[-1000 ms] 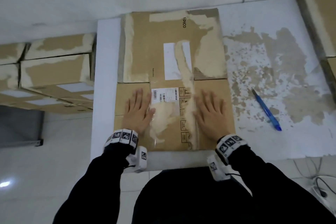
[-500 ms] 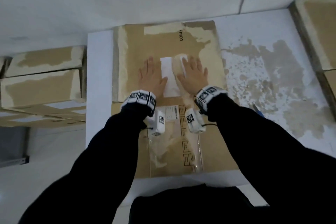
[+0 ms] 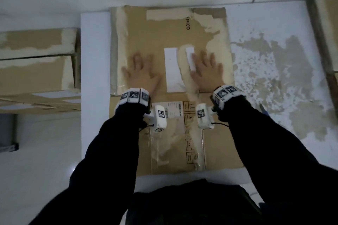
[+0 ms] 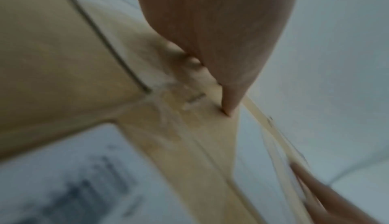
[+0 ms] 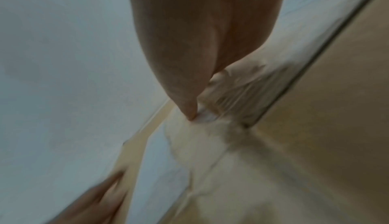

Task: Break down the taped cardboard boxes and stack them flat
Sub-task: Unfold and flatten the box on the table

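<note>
A flattened brown cardboard box (image 3: 157, 29) with torn tape marks and white labels lies on the white table (image 3: 95, 60). My left hand (image 3: 140, 73) presses flat on its far panel, fingers spread, left of a white label (image 3: 172, 69). To the right of that label my right hand (image 3: 206, 71) lies flat as well, fingers straight. Both wrist views are blurred; each shows a palm (image 4: 210, 28) (image 5: 200, 36) resting down on cardboard (image 4: 52, 69) (image 5: 315, 127) and tape.
Stacked cardboard boxes (image 3: 36, 64) stand left of the table. More cardboard (image 3: 327, 33) lies at the right edge. The tip of a blue pen (image 3: 263, 110) shows beside my right sleeve. The table surface at right is scarred with torn brown patches (image 3: 285, 78).
Both hands moved from the box's near panel to the far panel, then spread apart sideways across it. The view tipped forward with them.
</note>
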`<state>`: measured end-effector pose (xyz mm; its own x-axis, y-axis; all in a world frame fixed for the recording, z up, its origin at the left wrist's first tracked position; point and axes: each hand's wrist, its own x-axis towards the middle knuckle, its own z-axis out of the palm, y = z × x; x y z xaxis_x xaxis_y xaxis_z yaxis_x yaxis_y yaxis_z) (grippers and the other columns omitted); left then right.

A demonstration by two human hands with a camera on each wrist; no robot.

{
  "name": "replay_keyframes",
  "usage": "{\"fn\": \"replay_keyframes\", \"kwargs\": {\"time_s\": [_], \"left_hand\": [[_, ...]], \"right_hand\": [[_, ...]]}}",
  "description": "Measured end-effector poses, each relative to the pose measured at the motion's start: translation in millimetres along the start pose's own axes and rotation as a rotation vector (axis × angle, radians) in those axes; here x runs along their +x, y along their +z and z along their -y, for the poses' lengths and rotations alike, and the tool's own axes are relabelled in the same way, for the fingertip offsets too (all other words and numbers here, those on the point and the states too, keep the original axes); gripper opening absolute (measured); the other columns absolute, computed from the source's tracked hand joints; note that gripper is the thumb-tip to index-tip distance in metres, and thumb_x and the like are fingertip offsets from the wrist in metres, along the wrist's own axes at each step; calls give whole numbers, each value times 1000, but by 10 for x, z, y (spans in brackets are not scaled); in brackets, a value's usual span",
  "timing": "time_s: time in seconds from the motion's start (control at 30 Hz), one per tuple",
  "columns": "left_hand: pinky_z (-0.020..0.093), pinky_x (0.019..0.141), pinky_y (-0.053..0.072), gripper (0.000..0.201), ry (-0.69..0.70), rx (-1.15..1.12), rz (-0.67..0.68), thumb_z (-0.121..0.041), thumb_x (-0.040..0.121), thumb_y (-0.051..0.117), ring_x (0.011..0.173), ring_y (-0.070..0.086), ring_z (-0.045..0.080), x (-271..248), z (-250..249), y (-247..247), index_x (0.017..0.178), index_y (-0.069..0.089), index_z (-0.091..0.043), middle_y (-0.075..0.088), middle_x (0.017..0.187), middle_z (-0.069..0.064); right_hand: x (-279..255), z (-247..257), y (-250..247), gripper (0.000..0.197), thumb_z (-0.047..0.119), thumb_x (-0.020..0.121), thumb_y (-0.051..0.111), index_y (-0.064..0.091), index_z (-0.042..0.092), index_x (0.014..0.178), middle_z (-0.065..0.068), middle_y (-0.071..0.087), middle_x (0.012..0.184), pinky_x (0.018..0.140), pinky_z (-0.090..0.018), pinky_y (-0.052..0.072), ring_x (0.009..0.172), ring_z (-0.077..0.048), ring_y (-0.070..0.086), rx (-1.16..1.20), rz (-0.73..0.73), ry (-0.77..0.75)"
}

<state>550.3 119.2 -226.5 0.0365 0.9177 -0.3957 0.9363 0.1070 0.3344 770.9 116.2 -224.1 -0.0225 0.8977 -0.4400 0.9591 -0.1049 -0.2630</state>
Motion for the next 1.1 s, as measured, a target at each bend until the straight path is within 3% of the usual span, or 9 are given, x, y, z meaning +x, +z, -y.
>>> {"fn": "replay_keyframes", "kwargs": {"time_s": [0.1,0.2,0.33,0.43,0.63,0.73,0.83,1.0,1.1], "left_hand": [[58,114,4,75,-308,-181,-164,-43,88,55,147,-4,29,-391,359,10,150,15,-27,-1,160,12],[51,104,29,67,-467,-289,-344,-35,82,64,135,29,31,-629,482,71,140,37,-17,36,145,13],[36,91,40,65,-616,-589,-324,-37,80,70,118,50,31,-723,536,25,130,45,-4,54,126,13],[36,80,42,46,-520,-644,-248,-37,87,64,103,58,33,-828,655,-15,110,55,2,61,107,17],[29,64,29,33,-415,-551,-468,-30,90,61,76,46,23,-1108,319,-145,73,40,-12,44,70,2],[30,61,30,31,-328,-635,-514,-29,89,62,74,45,22,-1192,-8,-238,74,42,-11,45,71,3],[30,57,32,25,-202,-744,-482,-28,90,61,73,45,20,-1202,-527,-290,80,47,-9,47,76,5],[30,62,37,16,-69,-838,-359,-21,95,55,75,48,19,-1060,-1806,-57,93,50,-7,53,83,5],[33,73,40,12,-57,-923,-262,-20,96,51,78,51,20,-943,-2655,322,96,49,-8,55,88,7]], "right_hand": [[-366,-473,48,59,30,93,42,24,21,148,-16,12,157,114,-52,15,143,-37,11,170,-176,187],[-679,-631,192,68,47,77,38,48,2,127,-23,52,126,100,-52,39,117,-39,48,468,-322,292],[-797,-573,235,64,31,88,57,34,5,141,-16,47,137,107,-45,34,127,-33,42,643,-365,465],[-833,-697,187,53,24,95,49,32,2,141,-18,45,139,103,-39,36,127,-34,43,702,-278,495],[-1046,-798,-52,39,20,97,48,42,4,132,-17,57,122,83,-28,38,111,-30,54,719,-337,322],[-1229,-1084,-374,42,19,95,52,40,11,135,-21,61,113,85,-37,46,102,-33,59,756,-466,259],[-1444,-1581,-784,39,18,94,53,42,14,131,-22,62,109,77,-30,43,99,-34,59,747,-538,257],[-1637,-2810,-1370,41,24,92,58,47,17,131,-17,60,113,90,-34,41,99,-25,55,728,-626,354],[-1749,-3633,-1650,44,24,92,58,48,16,133,-23,59,119,94,-37,41,100,-29,55,679,-642,429]]}}
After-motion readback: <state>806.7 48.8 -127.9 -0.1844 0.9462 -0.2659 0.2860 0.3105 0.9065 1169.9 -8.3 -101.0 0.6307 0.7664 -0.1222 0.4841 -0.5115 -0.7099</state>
